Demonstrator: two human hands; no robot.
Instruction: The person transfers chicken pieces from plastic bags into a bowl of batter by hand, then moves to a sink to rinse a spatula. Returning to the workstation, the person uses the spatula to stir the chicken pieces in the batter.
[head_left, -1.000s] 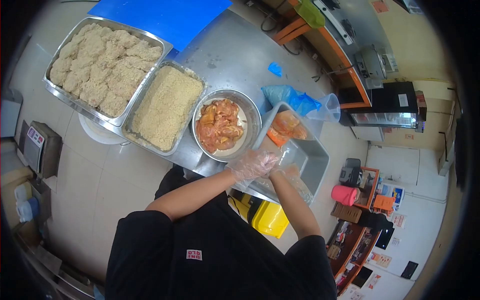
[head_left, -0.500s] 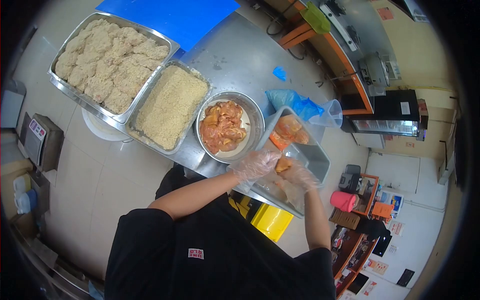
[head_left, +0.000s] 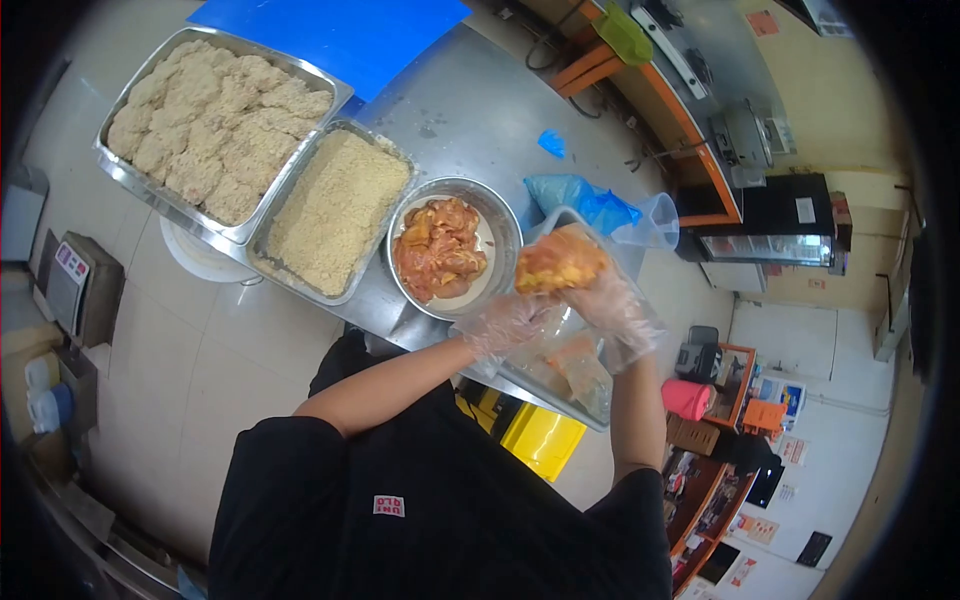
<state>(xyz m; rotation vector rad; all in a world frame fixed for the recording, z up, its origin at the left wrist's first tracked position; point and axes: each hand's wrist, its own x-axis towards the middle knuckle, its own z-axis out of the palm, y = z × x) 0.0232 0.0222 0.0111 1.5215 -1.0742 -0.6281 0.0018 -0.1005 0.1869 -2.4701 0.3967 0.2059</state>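
Observation:
A clear bag of orange-yellow marinated chicken (head_left: 562,258) is lifted above the grey tub (head_left: 640,290), a little blurred by motion. My right hand (head_left: 612,308), in a clear plastic glove, is closed around its right underside. My left hand (head_left: 512,322), gloved alike, has its fingers closed at the bag's lower edge, partly hidden. Left of the bag stands a round metal bowl (head_left: 512,225) with raw marinated chicken pieces (head_left: 440,250) in it. A crumpled clear bag with an orange label (head_left: 580,368) lies in the near end of the tub.
To the left are a metal tray of breadcrumbs (head_left: 330,215) and a larger tray of coated chicken (head_left: 215,130). A blue board (head_left: 340,35) lies behind them. A blue plastic bag (head_left: 580,200) and a clear jug (head_left: 655,225) stand past the tub. Below is a yellow bin (head_left: 543,442).
The bag of chicken has come up out of the tub and tilted toward the bowl. My right hand has moved up under it; my left hand has shifted slightly.

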